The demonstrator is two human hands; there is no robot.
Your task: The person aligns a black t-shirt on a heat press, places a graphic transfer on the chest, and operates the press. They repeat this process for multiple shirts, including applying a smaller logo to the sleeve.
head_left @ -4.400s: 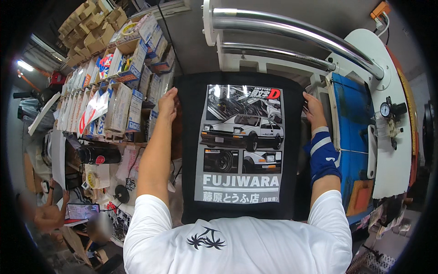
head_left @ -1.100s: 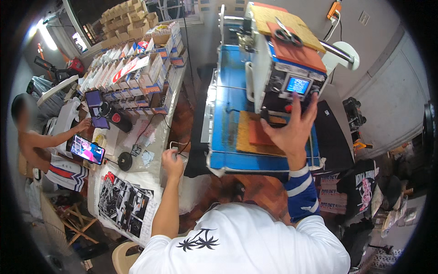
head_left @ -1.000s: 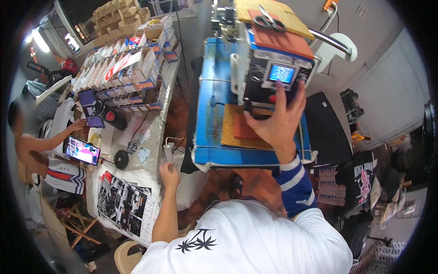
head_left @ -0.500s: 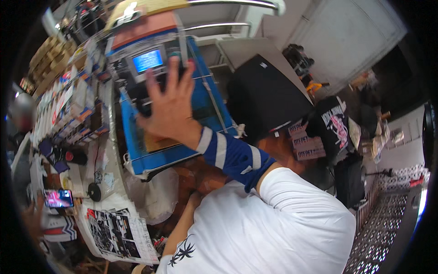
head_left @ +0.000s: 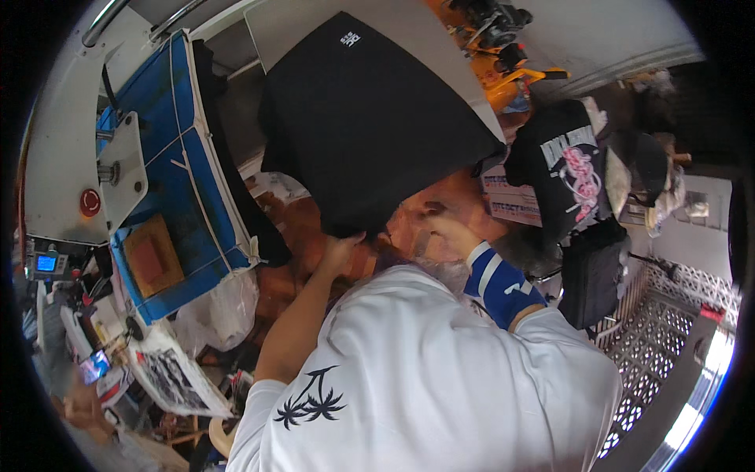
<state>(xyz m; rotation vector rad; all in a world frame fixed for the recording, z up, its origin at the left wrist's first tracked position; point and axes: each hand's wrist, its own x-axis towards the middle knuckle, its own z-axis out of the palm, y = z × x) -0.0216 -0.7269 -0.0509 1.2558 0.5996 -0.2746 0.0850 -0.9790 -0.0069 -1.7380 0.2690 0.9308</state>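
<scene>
A black garment (head_left: 370, 118), probably a T-shirt, is spread over a grey board (head_left: 295, 31), its lower end hanging toward me. At that hanging edge, my left hand (head_left: 343, 248) is closed on the black cloth, its fingertips partly hidden by it. To the right, my right hand (head_left: 447, 233) is just below the garment's edge, with a blue-and-white striped band (head_left: 497, 285) on the forearm. Its fingers are small and blurred, so I cannot tell whether they are closed or touch the cloth.
A blue padded table (head_left: 169, 181) tied with white cord stands left, beside a metal machine with a red button (head_left: 90, 203). Boxes (head_left: 507, 197) and a printed black shirt (head_left: 570, 169) are on the right. Another person's hand (head_left: 85, 407) shows at lower left.
My view has swung right, from the machine's control panel to the black garment. My right hand has left the panel and come down near the garment's edge; my left hand is now at the cloth.
</scene>
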